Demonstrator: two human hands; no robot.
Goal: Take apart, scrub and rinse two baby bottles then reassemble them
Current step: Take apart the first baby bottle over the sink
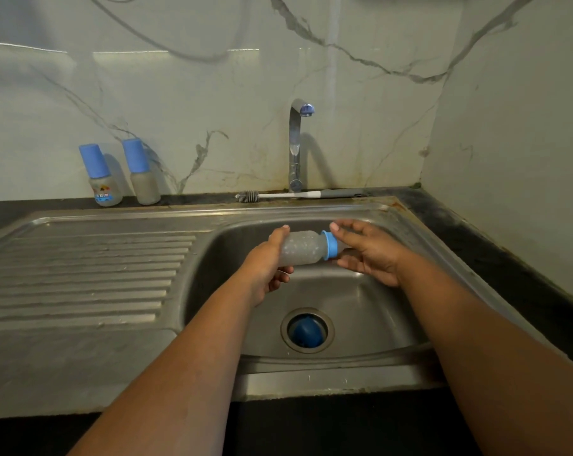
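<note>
Over the sink basin [360, 301], toward its back edge, both hands hold one baby bottle [300, 247] on its side, well above the basin floor. The left hand [267, 268] grips the bottle's base end, fingers curled round the cloudy body. The right hand [365, 250] is at the neck end; its thumb touches the blue collar ring [331, 245] and its fingers curl loosely about the part beyond the ring, which the hand mostly hides. The bottle looks frosted with droplets or marks on it; what it holds, if anything, cannot be told.

Low in the basin, the drain [307, 330] has a blue rounded piece [306, 332] sitting in it. The rest of the basin floor lies bare around the drain, below and in front of the hands.

Left of the basin the ribbed draining board [81, 274] stretches to the desk's left edge. At the back edge of the dark desk [509, 251], against the marble wall, two capped bottles stand upright, just beside each other: a printed bottle [102, 179] on the left and a plain bottle [142, 174] on the right, both with blue caps. A bottle brush [298, 194] lies flat along the back edge behind the basin, bristles to the left, crossing the foot of the tap [295, 146], whose spout reaches out above the basin's back edge.
</note>
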